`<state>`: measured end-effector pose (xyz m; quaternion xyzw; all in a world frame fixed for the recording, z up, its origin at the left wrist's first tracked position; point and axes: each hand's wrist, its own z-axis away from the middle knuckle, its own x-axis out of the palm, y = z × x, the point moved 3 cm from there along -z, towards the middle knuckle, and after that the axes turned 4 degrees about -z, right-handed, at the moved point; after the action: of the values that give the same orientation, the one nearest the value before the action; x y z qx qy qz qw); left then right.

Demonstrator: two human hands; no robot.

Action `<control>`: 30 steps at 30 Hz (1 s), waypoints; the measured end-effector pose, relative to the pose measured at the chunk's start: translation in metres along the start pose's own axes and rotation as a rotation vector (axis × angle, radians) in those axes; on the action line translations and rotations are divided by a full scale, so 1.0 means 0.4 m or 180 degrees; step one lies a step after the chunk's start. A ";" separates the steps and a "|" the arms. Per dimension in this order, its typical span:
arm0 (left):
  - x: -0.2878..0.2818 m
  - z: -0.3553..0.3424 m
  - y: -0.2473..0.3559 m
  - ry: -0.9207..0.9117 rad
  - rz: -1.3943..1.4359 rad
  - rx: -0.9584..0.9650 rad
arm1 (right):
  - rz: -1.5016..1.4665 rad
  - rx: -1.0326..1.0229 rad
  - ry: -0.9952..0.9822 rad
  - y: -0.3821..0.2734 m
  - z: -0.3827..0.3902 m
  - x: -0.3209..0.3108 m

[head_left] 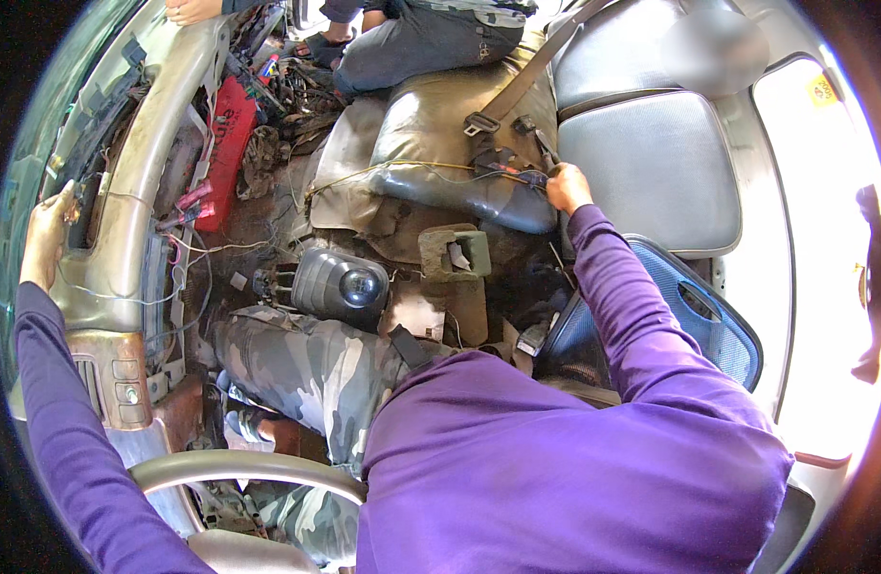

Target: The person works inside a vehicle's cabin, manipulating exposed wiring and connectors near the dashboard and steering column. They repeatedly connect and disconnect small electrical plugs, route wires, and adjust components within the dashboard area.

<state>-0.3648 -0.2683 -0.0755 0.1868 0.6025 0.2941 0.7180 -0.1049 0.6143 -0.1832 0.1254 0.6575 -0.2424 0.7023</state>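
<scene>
At the far left, my left hand (46, 237) is at the dashboard (134, 230), beside an opening in its top. Its fingers are bent round a small brownish thing (74, 207) too unclear to name. My right arm reaches across to the passenger seat (431, 124). There my right hand (568, 187) is closed round a slim grey tool (546, 148) whose kind does not show clearly. Just left of that hand, dark items with red and blue parts (517, 173) lie on the seat. A thin yellow wire (364, 172) runs over the seat from them.
A co-worker's dark-trousered leg (431, 48) rests at the far side. Between us are a gear lever boot (330, 287), a red box (227, 143) and loose wires. The steering wheel (249, 467) is near me. A seat belt buckle (480, 123) hangs over the seat.
</scene>
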 end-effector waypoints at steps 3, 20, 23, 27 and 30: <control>-0.018 -0.013 -0.044 0.0009 0.0438 0.0101 | 0.0127 -0.0058 0.0809 0.004 -0.028 -0.014; 0.017 0.186 0.131 0.0146 0.0751 -0.0163 | -0.0490 -0.1430 0.0866 -0.264 -0.011 -0.179; 0.017 0.184 0.154 0.0231 0.0581 -0.0187 | -0.1201 -0.1904 0.0929 -0.510 0.088 -0.348; -0.012 0.192 0.135 0.0430 0.0449 0.0002 | -0.2160 -0.2739 -0.0528 -0.954 0.244 -0.432; -0.027 0.194 0.136 0.0459 0.0433 -0.0011 | -0.2058 -0.3654 -0.1545 -1.240 0.308 -0.390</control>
<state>-0.3010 -0.2275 -0.0176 0.2044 0.6380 0.3560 0.6515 -0.2522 0.1585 0.0539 -0.5247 0.5105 -0.0747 0.6771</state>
